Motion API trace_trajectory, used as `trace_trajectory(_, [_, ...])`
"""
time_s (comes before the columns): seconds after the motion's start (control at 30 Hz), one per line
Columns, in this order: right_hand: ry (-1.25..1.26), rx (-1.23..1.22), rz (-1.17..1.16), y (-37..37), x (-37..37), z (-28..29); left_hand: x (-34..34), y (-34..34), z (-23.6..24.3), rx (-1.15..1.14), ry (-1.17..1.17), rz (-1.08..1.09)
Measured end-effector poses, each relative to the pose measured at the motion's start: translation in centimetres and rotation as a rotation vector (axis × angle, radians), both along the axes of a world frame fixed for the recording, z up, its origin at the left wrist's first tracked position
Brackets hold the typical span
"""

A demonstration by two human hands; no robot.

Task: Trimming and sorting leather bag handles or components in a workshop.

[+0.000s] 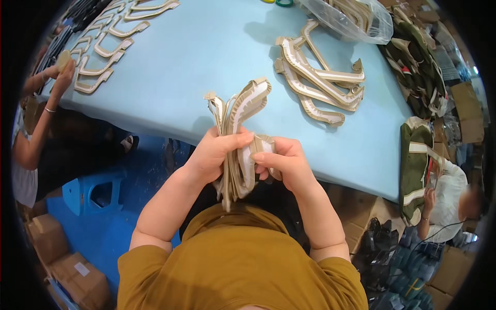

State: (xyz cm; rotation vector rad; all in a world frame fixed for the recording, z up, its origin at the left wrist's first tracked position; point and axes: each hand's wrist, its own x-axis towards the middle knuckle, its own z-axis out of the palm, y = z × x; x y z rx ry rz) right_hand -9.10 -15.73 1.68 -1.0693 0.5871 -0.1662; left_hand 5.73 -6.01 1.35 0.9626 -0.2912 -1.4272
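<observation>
A pale blue bench (206,62) spreads from ten o'clock round to three o'clock. Over its edge at three o'clock stands a dark green fabric piece (413,178) with whitish bands. At ten o'clock, rows of curved beige strips (108,53) lie spaced out; at one o'clock, more strips form an overlapping pile (316,83), with a clear plastic bag (380,28) of similar pieces just beyond. A blue stool (80,196) stands between eight and nine o'clock. At the centre, above the bench's near edge, is an upright bundle (250,101) of beige-and-white strips. The left hand (211,155) is closed around its middle; the right hand (290,163) pinches its right-hand strip, thumb on top.
</observation>
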Motion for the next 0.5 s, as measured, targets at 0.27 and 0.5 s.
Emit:
trace_trajectory(0.27, [0.092, -0.334, -0.088, 0.9, 0.6, -1.4, -2.3, -0.7, -1.9, -0.002, -0.737, 0.173])
trace_trajectory(0.5, [0.002, -0.016, -0.004, -0.1, 0.0, -1.0, -0.6, -0.4, -0.6, -0.094, -0.326, -0.064])
